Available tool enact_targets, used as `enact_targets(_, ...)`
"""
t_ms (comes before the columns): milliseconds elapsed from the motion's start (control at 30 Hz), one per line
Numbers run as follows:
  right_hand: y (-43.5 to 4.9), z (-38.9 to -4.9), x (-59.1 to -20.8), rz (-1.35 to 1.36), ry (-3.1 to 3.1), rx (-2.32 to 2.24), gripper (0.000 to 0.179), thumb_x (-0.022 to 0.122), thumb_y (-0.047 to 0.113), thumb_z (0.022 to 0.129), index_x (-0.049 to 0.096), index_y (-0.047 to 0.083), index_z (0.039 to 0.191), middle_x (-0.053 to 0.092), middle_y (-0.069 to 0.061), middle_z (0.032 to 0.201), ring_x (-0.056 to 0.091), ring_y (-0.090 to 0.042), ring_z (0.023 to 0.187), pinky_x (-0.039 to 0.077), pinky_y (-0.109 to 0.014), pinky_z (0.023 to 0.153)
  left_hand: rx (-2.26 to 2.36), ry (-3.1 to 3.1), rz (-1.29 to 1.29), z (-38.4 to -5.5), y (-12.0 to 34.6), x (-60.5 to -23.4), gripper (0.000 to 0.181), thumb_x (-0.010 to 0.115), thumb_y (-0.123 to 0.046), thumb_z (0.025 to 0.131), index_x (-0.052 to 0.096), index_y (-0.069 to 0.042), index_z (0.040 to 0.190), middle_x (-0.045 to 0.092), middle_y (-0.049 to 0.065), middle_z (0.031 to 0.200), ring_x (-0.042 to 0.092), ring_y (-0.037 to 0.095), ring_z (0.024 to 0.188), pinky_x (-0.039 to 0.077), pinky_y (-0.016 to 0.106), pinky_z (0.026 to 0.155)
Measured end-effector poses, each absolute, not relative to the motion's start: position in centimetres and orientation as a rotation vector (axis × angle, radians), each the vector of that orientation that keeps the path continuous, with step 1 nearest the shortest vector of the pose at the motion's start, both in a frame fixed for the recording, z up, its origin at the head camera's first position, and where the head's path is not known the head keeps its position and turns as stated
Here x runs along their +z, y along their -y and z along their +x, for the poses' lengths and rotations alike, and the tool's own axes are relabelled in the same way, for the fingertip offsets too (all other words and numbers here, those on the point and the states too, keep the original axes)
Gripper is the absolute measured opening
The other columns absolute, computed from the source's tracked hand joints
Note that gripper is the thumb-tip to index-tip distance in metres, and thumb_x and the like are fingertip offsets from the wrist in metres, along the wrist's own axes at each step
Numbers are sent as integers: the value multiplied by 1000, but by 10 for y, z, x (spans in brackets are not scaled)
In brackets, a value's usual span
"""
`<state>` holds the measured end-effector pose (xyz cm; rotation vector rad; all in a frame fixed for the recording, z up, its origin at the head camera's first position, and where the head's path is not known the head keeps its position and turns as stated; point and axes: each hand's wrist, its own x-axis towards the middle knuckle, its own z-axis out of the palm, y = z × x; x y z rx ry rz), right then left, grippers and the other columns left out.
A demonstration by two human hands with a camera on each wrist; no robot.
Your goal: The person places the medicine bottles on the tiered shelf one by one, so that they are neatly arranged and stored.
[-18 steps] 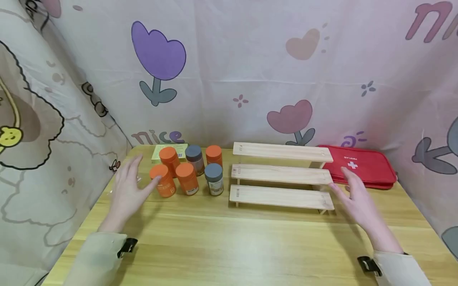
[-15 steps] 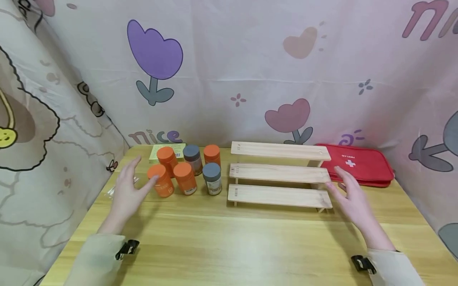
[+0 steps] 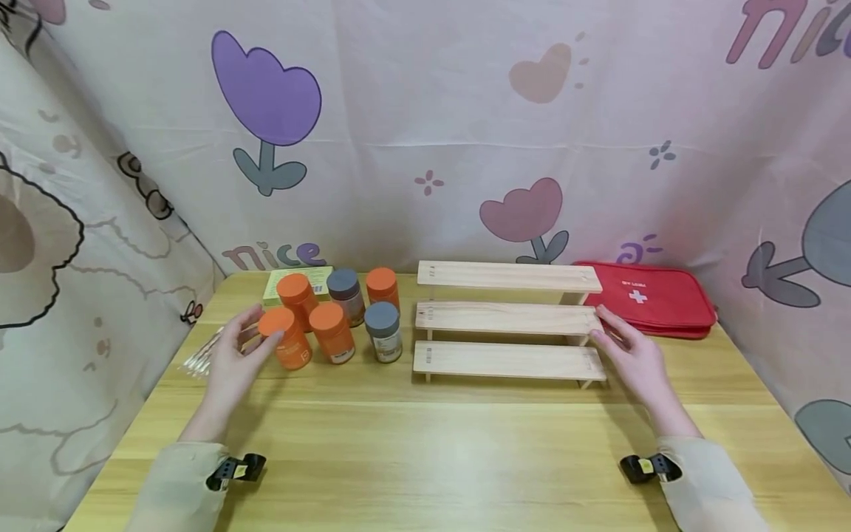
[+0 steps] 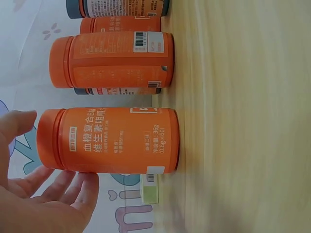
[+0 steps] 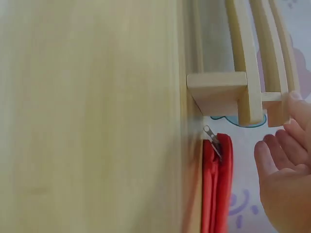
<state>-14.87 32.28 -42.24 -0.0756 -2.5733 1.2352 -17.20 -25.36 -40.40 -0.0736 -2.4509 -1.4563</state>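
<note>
My left hand (image 3: 234, 362) is at the leftmost orange bottle (image 3: 286, 340). In the left wrist view, its fingers (image 4: 82, 196) lie along one side of that bottle and the thumb is by the orange cap (image 4: 47, 138). My right hand (image 3: 634, 362) is at the right end of a three-step wooden rack (image 3: 508, 318), its fingertips right at the end of the middle board. In the right wrist view, the hand's fingers (image 5: 266, 158) are spread beside the rack boards (image 5: 250, 92).
More orange-capped bottles (image 3: 334, 334) and two grey-capped ones (image 3: 387, 336) stand grouped left of the rack. Behind them lies a yellow-green box (image 3: 272, 287). Packed swabs (image 3: 199, 360) lie at the table's left edge. A red first-aid pouch (image 3: 665, 295) lies right of the rack.
My left hand has moved in around the leftmost orange bottle. My right hand has come left to the rack's end. The head view has shifted slightly right.
</note>
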Motion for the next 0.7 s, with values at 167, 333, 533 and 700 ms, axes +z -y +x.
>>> enact_targets(167, -325, -149, -430, -167, 2561, 1261, 52, 66, 42, 89, 54, 25, 137, 55, -9, 131, 51, 12, 104, 36, 0, 81, -1429, 2456, -70, -174, 253, -406, 59, 67, -17, 91, 40, 0, 141, 46, 19, 136, 46, 1, 105, 46, 17, 91)
enact_targets(333, -323, -150, -436, -180, 2511, 1358, 51, 65, 41, 90, 53, 27, 137, 53, 2, 135, 51, 7, 111, 38, -1, 83, -1378, 2518, -54, -175, 255, -409, 65, 70, -20, 89, 38, -1, 143, 47, 15, 133, 48, 9, 108, 47, 30, 95)
enact_targets(533, -320, -151, -444, -234, 2371, 1471, 49, 67, 34, 90, 56, 21, 135, 57, 8, 130, 53, 10, 106, 42, -5, 83, -1386, 2577, -61, -180, 253, -411, 72, 71, -29, 87, 36, -3, 144, 47, 16, 133, 47, 30, 116, 44, 48, 96)
enact_targets(700, -317, -154, -452, -238, 2184, 1665, 46, 69, 21, 90, 58, 13, 133, 61, 11, 123, 56, 6, 105, 45, -7, 82, -1326, 2577, 12, -181, 252, -411, 70, 74, -30, 85, 42, -4, 141, 53, 14, 128, 50, 25, 111, 48, 38, 93)
